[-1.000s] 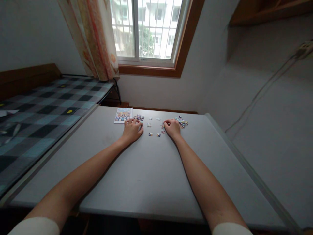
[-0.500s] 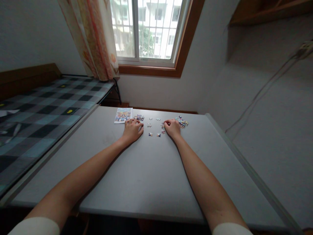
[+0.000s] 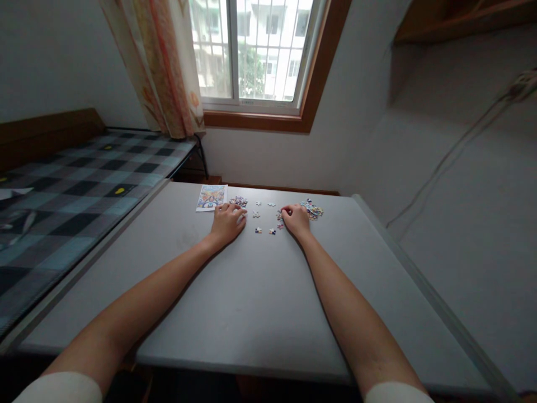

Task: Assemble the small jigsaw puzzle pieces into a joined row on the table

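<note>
Both my arms stretch across a grey table (image 3: 251, 302). My left hand (image 3: 227, 221) rests on the table with fingers curled, just below a small cluster of puzzle pieces (image 3: 239, 201) and right of a colourful picture card (image 3: 211, 197). My right hand (image 3: 296, 219) is curled into a loose fist beside a heap of puzzle pieces (image 3: 312, 210). Several loose pieces (image 3: 264, 223) lie scattered between the two hands. What either hand holds, if anything, is hidden under the fingers.
A bed with a checked blue and black cover (image 3: 71, 196) runs along the table's left edge. Behind the table are a window (image 3: 251, 53) with a patterned curtain (image 3: 159, 67) and white walls. A cable (image 3: 457, 151) hangs on the right wall.
</note>
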Tool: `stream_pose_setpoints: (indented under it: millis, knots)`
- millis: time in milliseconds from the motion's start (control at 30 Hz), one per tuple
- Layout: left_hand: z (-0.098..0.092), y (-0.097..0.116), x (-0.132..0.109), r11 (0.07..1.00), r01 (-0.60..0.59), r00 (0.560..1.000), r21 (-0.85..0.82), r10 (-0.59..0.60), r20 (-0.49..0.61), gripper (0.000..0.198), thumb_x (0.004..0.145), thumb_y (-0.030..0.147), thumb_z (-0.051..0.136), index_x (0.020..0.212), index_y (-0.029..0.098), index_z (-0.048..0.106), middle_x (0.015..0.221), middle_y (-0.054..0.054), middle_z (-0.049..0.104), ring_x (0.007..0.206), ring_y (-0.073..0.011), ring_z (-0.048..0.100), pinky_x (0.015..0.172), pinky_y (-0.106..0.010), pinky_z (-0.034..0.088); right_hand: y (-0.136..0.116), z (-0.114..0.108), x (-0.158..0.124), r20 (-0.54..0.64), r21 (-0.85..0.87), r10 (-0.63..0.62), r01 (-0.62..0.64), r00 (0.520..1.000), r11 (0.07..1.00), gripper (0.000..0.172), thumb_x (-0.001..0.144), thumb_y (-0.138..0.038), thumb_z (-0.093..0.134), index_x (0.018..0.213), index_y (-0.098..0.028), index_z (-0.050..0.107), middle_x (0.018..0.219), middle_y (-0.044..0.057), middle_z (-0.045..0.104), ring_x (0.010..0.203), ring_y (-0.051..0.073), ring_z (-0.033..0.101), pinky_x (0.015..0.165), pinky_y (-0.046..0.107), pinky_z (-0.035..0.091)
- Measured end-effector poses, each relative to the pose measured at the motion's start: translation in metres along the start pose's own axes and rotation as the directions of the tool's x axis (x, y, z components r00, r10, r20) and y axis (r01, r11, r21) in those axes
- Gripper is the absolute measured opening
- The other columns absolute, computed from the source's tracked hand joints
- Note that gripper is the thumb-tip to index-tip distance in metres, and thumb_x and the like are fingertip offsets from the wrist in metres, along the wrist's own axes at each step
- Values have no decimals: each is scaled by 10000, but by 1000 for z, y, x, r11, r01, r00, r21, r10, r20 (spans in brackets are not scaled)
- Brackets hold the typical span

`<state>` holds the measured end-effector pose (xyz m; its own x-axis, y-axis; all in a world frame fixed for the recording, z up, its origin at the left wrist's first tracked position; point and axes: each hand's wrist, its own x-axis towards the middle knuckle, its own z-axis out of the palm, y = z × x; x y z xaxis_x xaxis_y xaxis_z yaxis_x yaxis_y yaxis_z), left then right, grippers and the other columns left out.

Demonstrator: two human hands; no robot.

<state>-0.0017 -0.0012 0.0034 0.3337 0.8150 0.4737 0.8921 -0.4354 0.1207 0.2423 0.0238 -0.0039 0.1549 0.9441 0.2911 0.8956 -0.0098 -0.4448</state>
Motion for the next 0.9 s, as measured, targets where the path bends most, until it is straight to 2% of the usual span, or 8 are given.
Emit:
stream_pose_setpoints:
  millis: [100,200,433,767,900]
  knots:
    - [1,-2,2,999,-47,997,-7,47,60,213,921,257,495,974,235,700,1068,-77,649,1005,-248,544,920,-421,357,0,0,0,5,2,1,-1,1000,1000,271,855,-292,504,926,-222,756,992,80,681,976,234,548,905,334,387]
    - [2,-2,3,999,-36,994,-16,37,102,236,935,248,464,950,229,699,1020,-76,653,961,-235,562,876,-395,381,-1,0,0,8,0,5,-5,1000,1000,275,855,-297,503,933,-222,756,995,82,679,982,233,548,900,332,386]
    - [0,0,0,1000,-16,999,-14,17,49,234,911,362,513,964,219,690,1027,-85,642,1012,-261,535,958,-443,345,-2,-1,-1,4,-5,13,-13,1000,1000,268,855,-292,508,934,-222,754,1004,77,683,982,235,552,891,329,392]
    - [-3,1,1,993,-34,996,-112,43,78,182,895,294,523,862,218,686,962,-67,689,1031,-264,536,1016,-492,274,-1,-1,-1,-10,12,1,-1,1000,1000,260,844,-286,517,910,-219,759,988,79,685,971,230,555,897,329,396]
    - [-2,1,1,994,-41,997,-104,47,54,196,887,329,547,944,211,692,1025,-78,673,1076,-272,511,997,-477,296,0,0,0,-4,12,-4,4,1000,1000,262,842,-279,516,918,-216,759,986,81,687,962,223,557,910,327,390]
